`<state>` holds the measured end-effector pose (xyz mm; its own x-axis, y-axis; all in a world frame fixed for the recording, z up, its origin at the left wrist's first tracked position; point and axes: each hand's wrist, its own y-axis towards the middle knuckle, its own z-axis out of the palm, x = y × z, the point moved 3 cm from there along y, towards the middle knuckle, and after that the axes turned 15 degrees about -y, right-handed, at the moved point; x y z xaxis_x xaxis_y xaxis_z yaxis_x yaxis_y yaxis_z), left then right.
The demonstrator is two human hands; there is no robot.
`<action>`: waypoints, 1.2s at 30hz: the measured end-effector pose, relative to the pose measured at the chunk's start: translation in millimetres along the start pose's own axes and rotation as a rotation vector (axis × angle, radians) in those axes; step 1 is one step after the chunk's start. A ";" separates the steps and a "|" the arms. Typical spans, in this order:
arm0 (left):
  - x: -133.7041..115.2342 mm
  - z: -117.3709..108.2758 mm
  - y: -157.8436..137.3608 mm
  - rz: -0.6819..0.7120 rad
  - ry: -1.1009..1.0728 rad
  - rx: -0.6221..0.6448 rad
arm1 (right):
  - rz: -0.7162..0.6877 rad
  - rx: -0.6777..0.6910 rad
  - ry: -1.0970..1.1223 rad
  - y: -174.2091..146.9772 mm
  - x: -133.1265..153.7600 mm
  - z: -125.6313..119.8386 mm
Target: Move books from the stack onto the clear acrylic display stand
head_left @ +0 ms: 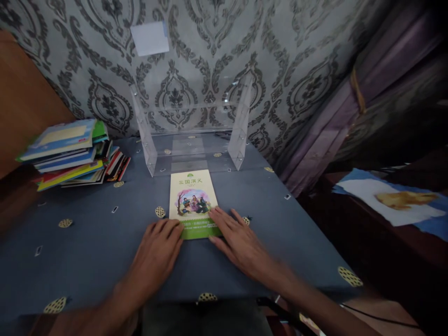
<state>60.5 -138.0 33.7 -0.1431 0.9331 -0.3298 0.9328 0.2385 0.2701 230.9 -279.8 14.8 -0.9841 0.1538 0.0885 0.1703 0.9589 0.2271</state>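
The book lay flat on the desk, cover up, directly in front of you, with its green lower band toward you. Its top edge sat at the front of the clear rack; whether the two touched could not be determined.

Caution: forward pressure on the book could have driven its top edge against the rack and shifted it. Unequal pressure from your two sides would likely have skewed the book. Pressing down while dragging could have rucked the patterned covering of the desk.

Your left hand was unclenched, its fingers close together and slightly bent, the tips at the lower left edge of the book. Your right hand was relaxed, its fingers spread and lying over the lower right of the cover, with the thumb near the bottom edge. Neither hand had a visible grasp; whether any fingertip reached under the book could not be seen.

Farther out, an uneven pile of books stood at the left of the desk, well apart from your left hand. Behind the rack rose the patterned wall, and a tied purple curtain hung to the right.
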 end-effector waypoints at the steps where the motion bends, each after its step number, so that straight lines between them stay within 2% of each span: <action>1: 6.2 0.4 4.9 -0.001 -0.004 0.000 | 0.005 0.007 0.011 7.3 -4.6 1.2; 4: 28.1 4.0 20.0 -0.033 -0.022 -0.016 | 0.027 0.031 0.044 31.8 -17.3 4.1; 10: 67.3 19.5 55.0 -0.223 -0.059 -0.002 | 0.122 0.125 0.028 78.9 -31.2 7.6; 14: 79.9 28.6 74.5 -0.250 -0.115 -0.062 | 0.162 0.079 0.000 95.2 -35.1 15.3; 18: 86.1 29.8 86.6 -0.260 -0.242 -0.133 | 0.183 0.005 -0.026 97.9 -36.3 25.5; 22: 91.3 28.1 92.0 -0.297 -0.455 -0.216 | 0.193 -0.013 -0.063 95.7 -35.7 31.1; 28: 101.7 32.7 96.1 -0.317 -1.004 -0.409 | 0.184 -0.054 -0.046 94.9 -38.6 34.1; 31: 108.4 34.7 95.9 -0.435 -1.249 -0.450 | 0.179 -0.059 -0.021 94.6 -40.8 36.4; 36: 119.0 29.7 94.9 -0.598 -1.510 -0.554 | 0.168 -0.119 0.016 93.9 -45.5 44.6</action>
<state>141.9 -12.4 -6.8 0.3153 -0.2972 -0.9012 0.6064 0.7936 -0.0495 289.5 -186.2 -11.1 -0.9406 0.3046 0.1498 0.3377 0.8849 0.3208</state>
